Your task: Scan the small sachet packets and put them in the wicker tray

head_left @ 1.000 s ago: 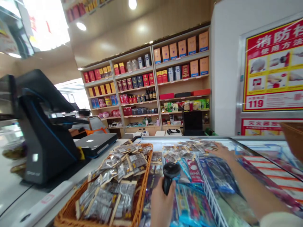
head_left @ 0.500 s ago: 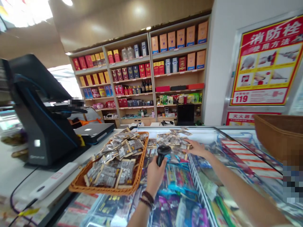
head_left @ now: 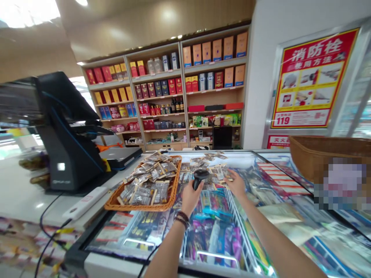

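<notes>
My left hand (head_left: 190,197) is wrapped around the grip of a black handheld barcode scanner (head_left: 201,175), its head turned away from me. Just to the right, my right hand (head_left: 236,184) has its thumb and fingers closed on the edge of a small clear snack packet (head_left: 219,172) with brown contents. That packet stands beside the scanner head, above the glass top. Behind both hands lie several loose packets (head_left: 199,160) of the same kind. More of them are heaped in an orange wicker basket (head_left: 169,204) left of my left hand.
Beneath my hands is a glass-topped freezer with bagged goods (head_left: 213,239) in wire baskets. A black point-of-sale terminal (head_left: 69,154), a flat scale (head_left: 123,156) and a white power strip (head_left: 85,202) stand at left. A brown basket (head_left: 301,158) is at right; stocked shelves (head_left: 162,96) stand behind.
My right hand has closed on a packet from the loose pile and moved slightly nearer. The left hand still holds the scanner. The camera view has shifted.
</notes>
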{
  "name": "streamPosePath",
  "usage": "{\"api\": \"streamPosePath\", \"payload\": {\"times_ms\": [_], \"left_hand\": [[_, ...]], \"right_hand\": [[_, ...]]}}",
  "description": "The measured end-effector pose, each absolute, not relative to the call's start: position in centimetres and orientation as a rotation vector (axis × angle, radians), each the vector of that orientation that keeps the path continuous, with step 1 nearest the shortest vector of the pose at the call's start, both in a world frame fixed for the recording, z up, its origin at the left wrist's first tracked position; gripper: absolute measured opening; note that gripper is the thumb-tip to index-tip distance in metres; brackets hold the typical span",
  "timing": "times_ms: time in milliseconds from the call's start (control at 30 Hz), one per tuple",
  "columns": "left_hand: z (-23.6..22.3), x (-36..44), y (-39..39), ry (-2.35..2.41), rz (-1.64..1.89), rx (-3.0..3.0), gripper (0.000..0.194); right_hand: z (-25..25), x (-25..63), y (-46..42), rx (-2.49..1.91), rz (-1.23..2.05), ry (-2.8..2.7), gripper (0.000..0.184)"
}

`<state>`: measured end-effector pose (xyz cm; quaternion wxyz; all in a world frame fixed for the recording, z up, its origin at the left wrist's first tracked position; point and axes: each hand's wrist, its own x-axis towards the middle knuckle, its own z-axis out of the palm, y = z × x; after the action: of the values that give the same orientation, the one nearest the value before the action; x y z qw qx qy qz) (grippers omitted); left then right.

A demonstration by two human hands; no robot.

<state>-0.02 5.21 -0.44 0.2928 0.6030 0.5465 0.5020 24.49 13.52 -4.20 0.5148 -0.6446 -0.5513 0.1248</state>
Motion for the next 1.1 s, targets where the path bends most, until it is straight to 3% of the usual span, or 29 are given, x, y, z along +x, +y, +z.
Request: {"api": "streamPosePath", "payload": {"times_ms": [100,267,500,1100], "left_hand": [[-0.6,0.0,5.3,1.446,1.322,1.648,0.049],[-0.5,-0.1,5.2,1.431,1.323,1.673,0.045],[0.2,-0.2,4.8,1.399,1.389,1.618,0.046],[0.6,-0.1,4.7,1.219,1.454,1.493,0.054]], "right_hand": [[-4.8,23.8,12.9,-1.457,0.34,-1.225,0.057],[-5.4,23.0,13.0,-1.355,0.453,-1.194,0.039],[-5.4,22.8,13.6,-1.098,0.719,-1.138,0.062],[-5.5,22.5,13.2,-1.047,0.636,-1.113,0.064]]}}
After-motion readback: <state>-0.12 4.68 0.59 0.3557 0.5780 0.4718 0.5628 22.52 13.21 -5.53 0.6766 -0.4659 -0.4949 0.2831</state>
